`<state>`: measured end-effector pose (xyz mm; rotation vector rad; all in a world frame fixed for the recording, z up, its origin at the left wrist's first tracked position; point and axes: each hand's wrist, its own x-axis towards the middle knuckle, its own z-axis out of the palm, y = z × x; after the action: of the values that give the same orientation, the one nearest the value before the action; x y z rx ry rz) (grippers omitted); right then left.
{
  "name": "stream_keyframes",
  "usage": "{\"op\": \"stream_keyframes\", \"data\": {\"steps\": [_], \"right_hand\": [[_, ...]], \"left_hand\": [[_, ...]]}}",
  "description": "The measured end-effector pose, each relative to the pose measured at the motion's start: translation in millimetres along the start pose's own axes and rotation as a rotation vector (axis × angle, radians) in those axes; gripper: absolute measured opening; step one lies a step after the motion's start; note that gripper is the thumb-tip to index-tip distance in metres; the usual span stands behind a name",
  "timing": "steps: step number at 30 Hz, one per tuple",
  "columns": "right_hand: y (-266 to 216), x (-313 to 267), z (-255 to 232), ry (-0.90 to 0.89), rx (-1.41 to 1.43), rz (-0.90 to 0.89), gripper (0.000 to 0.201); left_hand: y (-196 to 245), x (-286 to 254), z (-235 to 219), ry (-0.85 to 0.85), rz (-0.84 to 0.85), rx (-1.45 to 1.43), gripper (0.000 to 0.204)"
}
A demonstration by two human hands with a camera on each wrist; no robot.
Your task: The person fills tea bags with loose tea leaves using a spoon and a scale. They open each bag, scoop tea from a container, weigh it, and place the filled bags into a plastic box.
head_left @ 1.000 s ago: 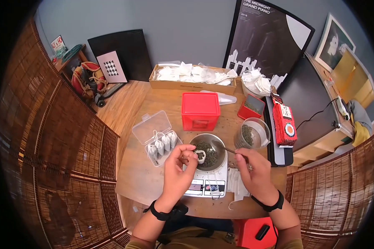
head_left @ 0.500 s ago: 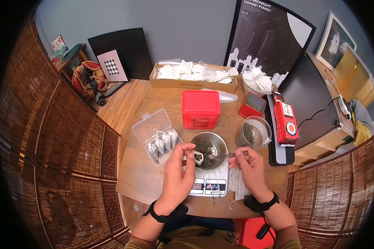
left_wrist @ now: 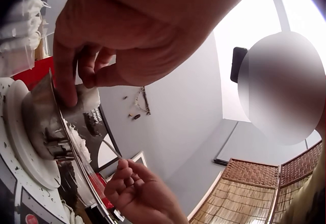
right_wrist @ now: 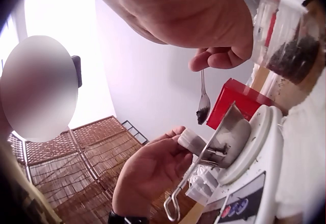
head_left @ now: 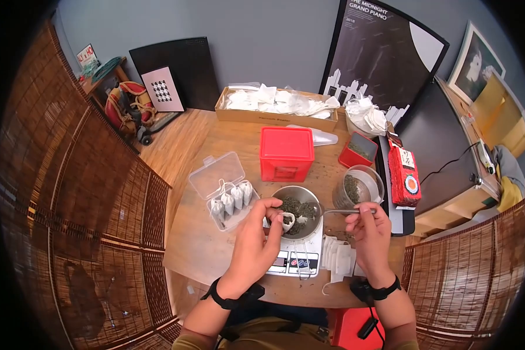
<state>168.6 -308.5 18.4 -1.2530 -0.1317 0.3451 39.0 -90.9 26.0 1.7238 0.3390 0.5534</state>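
Observation:
My left hand [head_left: 254, 242] pinches a small white tea bag [head_left: 288, 218] by its open rim, over the left side of a metal pan [head_left: 298, 188]. Dark dried leaves lie inside the bag's mouth. More loose tea leaves [head_left: 293, 204] cover the pan's bottom. The pan, with a wire handle [right_wrist: 173, 201], stands on a white kitchen scale [head_left: 312, 267]. Between thumb and fingers, my right hand [head_left: 372, 242] grips a metal spoon [head_left: 339, 211] by its handle. In the right wrist view, a little dark tea [right_wrist: 202, 116] sits in the spoon's bowl, above the pan and bag.
A clear plastic case [head_left: 219, 175] at left holds several filled tea bags. Behind the pan stands a red canister [head_left: 287, 153]. To the right are a clear tub [head_left: 370, 192] of leaves and a red tin [head_left: 356, 156]. Flat empty bags [head_left: 338, 256] lie right of the scale.
The spoon first dipped into the leaves in the pan, then rose with some tea. My right hand has shifted right and up; the left still holds the bag over the pan.

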Motion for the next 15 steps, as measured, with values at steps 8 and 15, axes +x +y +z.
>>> {"op": "stream_keyframes", "data": {"steps": [8, 15], "right_hand": [[-25, -11, 17, -0.112, -0.236, -0.154, 0.018], [-31, -28, 30, -0.193, -0.452, -0.356, 0.014]], "left_hand": [[3, 5, 1, -0.066, -0.106, -0.082, 0.027], [-1, 6, 3, -0.059, -0.128, -0.114, 0.027]]}}
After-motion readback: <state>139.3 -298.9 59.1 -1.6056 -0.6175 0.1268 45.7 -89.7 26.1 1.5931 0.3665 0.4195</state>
